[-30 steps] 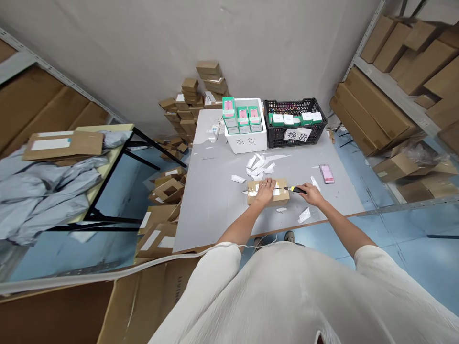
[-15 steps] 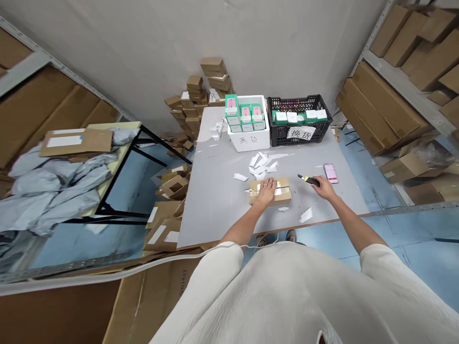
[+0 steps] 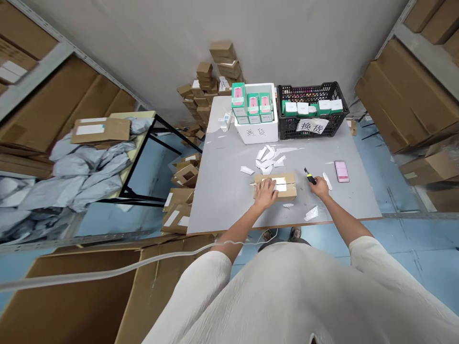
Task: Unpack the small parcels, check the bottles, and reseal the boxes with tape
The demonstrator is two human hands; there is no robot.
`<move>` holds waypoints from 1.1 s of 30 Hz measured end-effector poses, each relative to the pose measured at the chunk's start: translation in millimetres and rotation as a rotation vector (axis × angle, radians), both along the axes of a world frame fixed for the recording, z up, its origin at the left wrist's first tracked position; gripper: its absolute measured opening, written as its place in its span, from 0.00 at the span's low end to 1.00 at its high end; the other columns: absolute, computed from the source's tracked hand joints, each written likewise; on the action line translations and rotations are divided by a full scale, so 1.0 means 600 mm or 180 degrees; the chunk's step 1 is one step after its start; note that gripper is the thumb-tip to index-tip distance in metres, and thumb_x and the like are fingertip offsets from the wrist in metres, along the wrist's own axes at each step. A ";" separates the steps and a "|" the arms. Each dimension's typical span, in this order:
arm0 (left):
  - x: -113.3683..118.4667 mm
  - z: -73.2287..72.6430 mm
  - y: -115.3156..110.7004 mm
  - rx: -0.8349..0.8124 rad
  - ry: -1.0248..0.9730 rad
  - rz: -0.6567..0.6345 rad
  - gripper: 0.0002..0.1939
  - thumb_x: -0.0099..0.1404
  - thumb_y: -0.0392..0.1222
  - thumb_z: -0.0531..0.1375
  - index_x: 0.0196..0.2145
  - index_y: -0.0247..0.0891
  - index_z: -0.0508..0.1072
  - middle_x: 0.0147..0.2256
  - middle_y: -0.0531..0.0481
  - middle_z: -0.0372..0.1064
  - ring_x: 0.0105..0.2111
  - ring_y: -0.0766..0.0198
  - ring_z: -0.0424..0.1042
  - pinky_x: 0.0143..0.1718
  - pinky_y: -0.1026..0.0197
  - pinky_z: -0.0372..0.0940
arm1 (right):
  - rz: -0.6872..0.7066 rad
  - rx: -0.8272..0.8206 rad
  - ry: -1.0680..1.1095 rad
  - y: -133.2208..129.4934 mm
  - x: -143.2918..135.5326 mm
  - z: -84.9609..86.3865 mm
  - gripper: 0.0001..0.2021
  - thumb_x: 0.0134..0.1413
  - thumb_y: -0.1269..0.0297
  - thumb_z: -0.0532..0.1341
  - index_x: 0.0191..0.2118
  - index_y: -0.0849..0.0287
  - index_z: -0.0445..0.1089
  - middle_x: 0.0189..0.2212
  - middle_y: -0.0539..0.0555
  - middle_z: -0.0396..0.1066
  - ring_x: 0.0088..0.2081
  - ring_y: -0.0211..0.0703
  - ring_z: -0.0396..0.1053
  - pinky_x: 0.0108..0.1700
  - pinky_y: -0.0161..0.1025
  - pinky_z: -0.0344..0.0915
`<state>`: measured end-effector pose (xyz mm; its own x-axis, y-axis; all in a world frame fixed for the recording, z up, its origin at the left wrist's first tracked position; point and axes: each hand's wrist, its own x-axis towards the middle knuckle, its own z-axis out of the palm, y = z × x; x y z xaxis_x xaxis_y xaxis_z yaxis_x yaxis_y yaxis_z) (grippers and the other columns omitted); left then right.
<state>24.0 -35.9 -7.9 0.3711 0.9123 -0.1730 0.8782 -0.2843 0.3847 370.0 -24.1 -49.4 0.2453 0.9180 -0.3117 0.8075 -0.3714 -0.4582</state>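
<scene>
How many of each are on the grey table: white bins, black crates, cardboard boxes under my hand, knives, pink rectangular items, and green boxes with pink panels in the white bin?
White bin: 1
Black crate: 1
Cardboard box: 1
Utility knife: 1
Pink rectangular item: 1
Green boxes: 3 visible
Total: 8

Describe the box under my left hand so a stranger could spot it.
Start at the gray table, at the white scraps near its middle. Just on their near side lies a small brown box with a white label. Among the brown boxes in view, only this one has the left hand on it.
</scene>
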 end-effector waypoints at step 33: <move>-0.055 0.016 -0.014 0.0055 -0.0189 0.0144 0.27 0.76 0.49 0.60 0.69 0.42 0.69 0.67 0.35 0.67 0.70 0.42 0.63 0.73 0.38 0.54 | 0.1909 0.0363 -0.0036 0.038 -0.123 0.078 0.28 0.68 0.57 0.60 0.71 0.53 0.69 0.76 0.62 0.60 0.72 0.65 0.59 0.69 0.60 0.60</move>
